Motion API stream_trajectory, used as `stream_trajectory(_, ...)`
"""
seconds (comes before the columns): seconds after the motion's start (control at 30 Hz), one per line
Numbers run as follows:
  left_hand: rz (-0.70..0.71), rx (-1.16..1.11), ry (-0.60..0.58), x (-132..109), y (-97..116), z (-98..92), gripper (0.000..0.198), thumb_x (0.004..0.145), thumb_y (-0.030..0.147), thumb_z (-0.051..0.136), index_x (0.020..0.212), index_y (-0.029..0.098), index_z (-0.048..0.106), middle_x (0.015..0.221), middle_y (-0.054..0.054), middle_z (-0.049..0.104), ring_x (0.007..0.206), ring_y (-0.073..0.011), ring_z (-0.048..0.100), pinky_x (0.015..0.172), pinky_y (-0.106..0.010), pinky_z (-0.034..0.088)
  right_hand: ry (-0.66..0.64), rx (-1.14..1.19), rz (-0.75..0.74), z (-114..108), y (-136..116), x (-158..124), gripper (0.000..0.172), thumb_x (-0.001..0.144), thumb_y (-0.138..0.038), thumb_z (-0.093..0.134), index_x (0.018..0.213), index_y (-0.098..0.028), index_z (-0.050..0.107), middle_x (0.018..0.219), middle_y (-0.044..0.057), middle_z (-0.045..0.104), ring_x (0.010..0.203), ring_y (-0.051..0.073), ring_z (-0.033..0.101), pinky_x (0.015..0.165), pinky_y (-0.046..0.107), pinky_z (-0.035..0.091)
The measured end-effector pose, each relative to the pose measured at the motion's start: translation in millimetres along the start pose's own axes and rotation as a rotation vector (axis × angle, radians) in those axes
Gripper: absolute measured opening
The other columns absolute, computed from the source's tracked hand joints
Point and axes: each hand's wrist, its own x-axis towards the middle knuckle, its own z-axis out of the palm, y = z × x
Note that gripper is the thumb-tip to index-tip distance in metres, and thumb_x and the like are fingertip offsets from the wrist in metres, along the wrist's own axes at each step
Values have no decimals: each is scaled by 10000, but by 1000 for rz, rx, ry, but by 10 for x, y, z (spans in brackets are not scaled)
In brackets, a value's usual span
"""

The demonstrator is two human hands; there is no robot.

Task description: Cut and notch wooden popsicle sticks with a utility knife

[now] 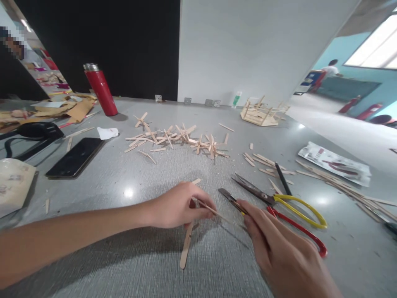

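My left hand [181, 205] is closed in a pinch on thin wooden sticks [211, 210], and one flat stick [187, 246] slants down from it onto the grey table [130, 231]. My right hand [279, 248] grips a small cutter whose dark blade [228, 195] points toward the stick held by my left hand. Scissors with a yellow and a red handle [294, 211] lie just right of the blade, beside a black pen [283, 179].
A heap of wooden sticks [176, 138] lies mid-table, with more sticks at right [341, 184]. A black phone [76, 157], red flask [101, 89], cardboard scraps [62, 109], a stick frame [260, 114] and a plastic packet [336, 162] ring the area. A person [328, 68] stands far right.
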Motion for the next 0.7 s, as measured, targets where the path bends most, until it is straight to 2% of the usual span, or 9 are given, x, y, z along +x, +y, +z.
stream_trajectory(0.1,-18,20,-32,12,-31,-11,207,916,309,664,1027,180,780,759,-9,677,523,-89,578,505,-202,445,-49,64,-59,-47,-32,42,284,1063,-187,389,1164,-133,649,1006,99,782,825,195,769,636,277,600)
stream_trajectory(0.2,-77,40,-42,11,-31,-30,197,871,275,703,1033,192,776,722,2,673,545,-101,596,542,-210,462,-121,112,-69,-63,-85,52,297,1070,-246,397,1025,-179,683,866,62,770,656,162,733,550,247,568)
stream_trajectory(0.3,-167,-3,-90,9,-11,-60,239,813,290,766,1028,186,757,706,3,671,563,-121,602,515,-213,460,-197,76,-117,-51,-104,21,368,1072,-243,346,956,-196,693,801,56,750,565,145,686,554,250,572)
stream_trajectory(0.4,-173,-64,-145,11,-1,-93,232,832,334,759,999,173,743,726,-5,674,550,-117,588,505,-226,475,-225,-8,-194,-30,-74,-48,402,1012,-116,291,1030,-177,687,851,81,765,535,159,675,516,274,576)
stream_trajectory(0.5,-140,-32,-165,9,2,-108,118,898,269,670,922,165,719,646,12,633,523,-109,576,501,-220,470,-238,-55,-224,-24,-43,-120,451,860,4,348,1168,-135,647,952,113,774,627,198,720,504,300,587)
stream_trajectory(0.6,-129,-15,-149,-3,22,-105,67,901,217,647,866,167,674,658,18,634,531,-105,600,490,-202,453,-226,-69,-234,-36,-52,-156,584,758,45,382,1290,-87,583,996,127,766,725,212,745,557,305,611)
stream_trajectory(0.7,-160,-49,-162,-20,66,-98,100,914,248,643,857,174,609,685,25,642,478,-100,606,437,-191,417,-222,-57,-240,-42,-86,-148,657,747,65,373,1365,-83,537,934,95,752,674,176,723,573,267,601)
